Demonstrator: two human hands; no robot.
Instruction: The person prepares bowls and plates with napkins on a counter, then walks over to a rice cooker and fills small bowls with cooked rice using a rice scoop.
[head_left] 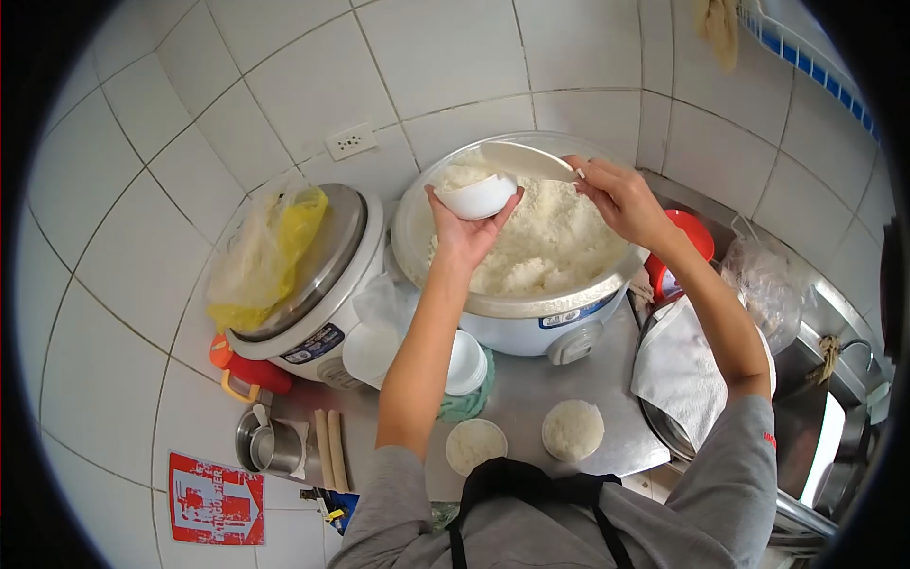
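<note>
My left hand (pixel 466 232) cups a small white bowl (pixel 479 199) with rice in it, held above the open rice cooker (pixel 521 302). In my right hand (pixel 616 196) is the handle of a white rice paddle (pixel 526 161), its blade tilted over the bowl's rim. Loose cooked rice (pixel 559 242) fills much of the cooker below both hands. Two rice-filled bowls stand on the steel counter near my body, the left bowl (pixel 477 447) and the right bowl (pixel 573 430). A stack of white bowls (pixel 464 364) is partly hidden behind my left forearm.
A second cooker with a steel lid (pixel 346 251) stands left, a yellow plastic bag (pixel 294 256) on top. Metal cups (pixel 275 446) and two rods (pixel 331 450) lie left. At right are a red container (pixel 690 234), a white cloth (pixel 678 365) and a sink (pixel 806 446).
</note>
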